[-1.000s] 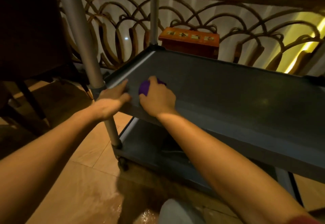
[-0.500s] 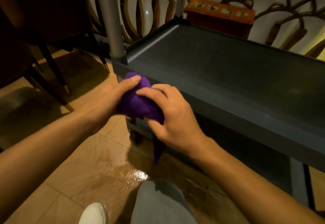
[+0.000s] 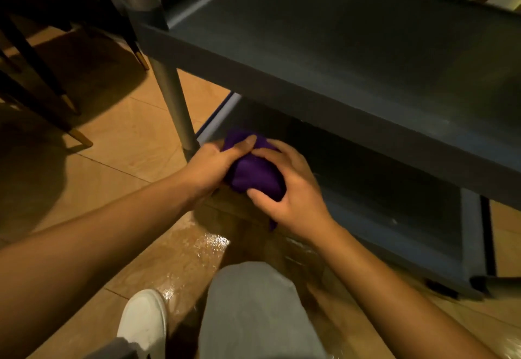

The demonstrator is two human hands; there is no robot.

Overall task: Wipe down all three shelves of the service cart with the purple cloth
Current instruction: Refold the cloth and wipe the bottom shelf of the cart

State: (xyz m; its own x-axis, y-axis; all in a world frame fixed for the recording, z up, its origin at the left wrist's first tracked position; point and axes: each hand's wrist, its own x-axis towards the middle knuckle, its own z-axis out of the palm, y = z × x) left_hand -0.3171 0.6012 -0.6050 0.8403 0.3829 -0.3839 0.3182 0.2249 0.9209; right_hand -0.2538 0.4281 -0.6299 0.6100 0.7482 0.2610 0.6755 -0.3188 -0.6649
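Note:
The purple cloth (image 3: 253, 172) is bunched into a ball between both hands. My left hand (image 3: 210, 168) grips its left side with the thumb on top. My right hand (image 3: 293, 186) wraps its right side, and a corner of cloth hangs below it. Both hands are low, just in front of the front left corner of the cart's bottom shelf (image 3: 394, 226). Above them the dark grey middle shelf (image 3: 324, 45) fills the upper right of the view. A grey metal post (image 3: 172, 96) joins the two shelves at the left corner. The top shelf is out of view.
Dark chair legs (image 3: 42, 76) stand on the tiled floor at the left. A wet, shiny patch of floor (image 3: 203, 248) lies just below my hands. My knee in grey trousers (image 3: 253, 308) and a white shoe (image 3: 143, 319) are at the bottom.
The cloth came off the middle shelf into both hands, then both hands dropped with it to the level of the bottom shelf. The view tilted downward.

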